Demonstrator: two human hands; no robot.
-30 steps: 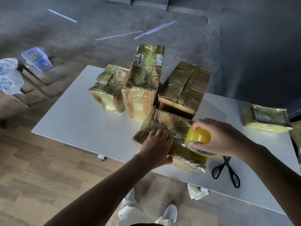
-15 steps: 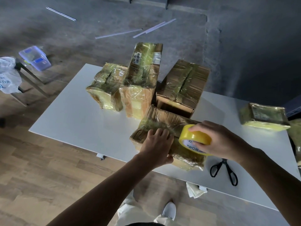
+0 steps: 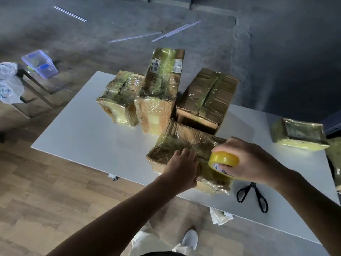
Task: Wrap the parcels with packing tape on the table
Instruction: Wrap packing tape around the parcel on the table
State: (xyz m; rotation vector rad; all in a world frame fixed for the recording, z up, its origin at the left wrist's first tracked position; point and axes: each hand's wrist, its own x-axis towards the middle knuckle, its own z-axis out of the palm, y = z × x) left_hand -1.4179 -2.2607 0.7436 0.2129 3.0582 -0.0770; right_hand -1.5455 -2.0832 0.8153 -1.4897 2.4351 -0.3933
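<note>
Me: Left hand point(image 3: 181, 167) lies flat, fingers straight, pressing the near parcel point(image 3: 184, 143); right hand point(image 3: 247, 161) grips the yellow tape roll point(image 3: 224, 160) on its right end.
Checker: Containers?
Me: Clear tub point(image 3: 39, 66) on the floor, to my left; contents unclear.
Checker: Parcel axis?
Me: Lying flat at the table's point(image 3: 83, 130) near edge, long axis along that edge, left to right.

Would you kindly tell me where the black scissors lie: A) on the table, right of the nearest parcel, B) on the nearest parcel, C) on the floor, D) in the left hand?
A: the scissors lie flat on the white table, just right of the nearest parcel, by the right hand gripping the tape roll.
</note>
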